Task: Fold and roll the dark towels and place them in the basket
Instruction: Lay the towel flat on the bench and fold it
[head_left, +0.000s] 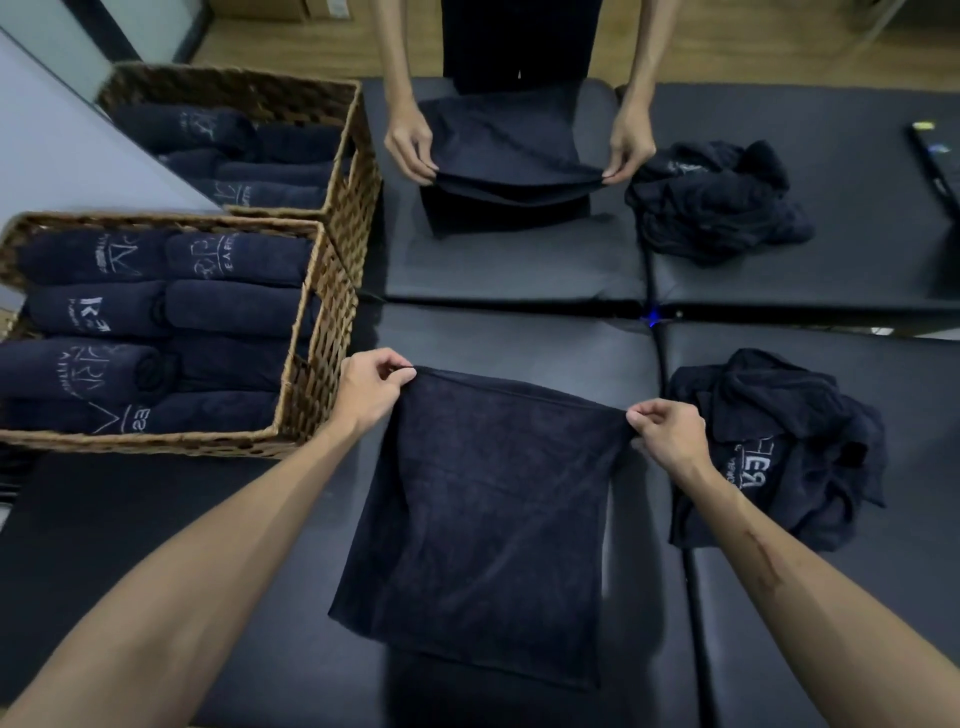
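A gym or spa back room is showing here: black padded mats (519, 270) are lying by a wall mirror (78, 47), logo towels (104, 312) filling a wicker basket (311, 374).

Single head cam, looks fwd & down, close over padded table (519, 332) w/ mirror (72, 140) beyond

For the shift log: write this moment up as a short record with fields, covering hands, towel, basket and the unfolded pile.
left hand: left hand pinches the far left corner of the towel
right hand: right hand pinches the far right corner
towel: dark towel held up by its far edge, the rest draped on the padded surface; not yet rolled
basket: wicker basket to the left, holding rolled dark towels in rows
pile: crumpled towels to the right of the held one
mirror: mirror behind the basket, reflecting it
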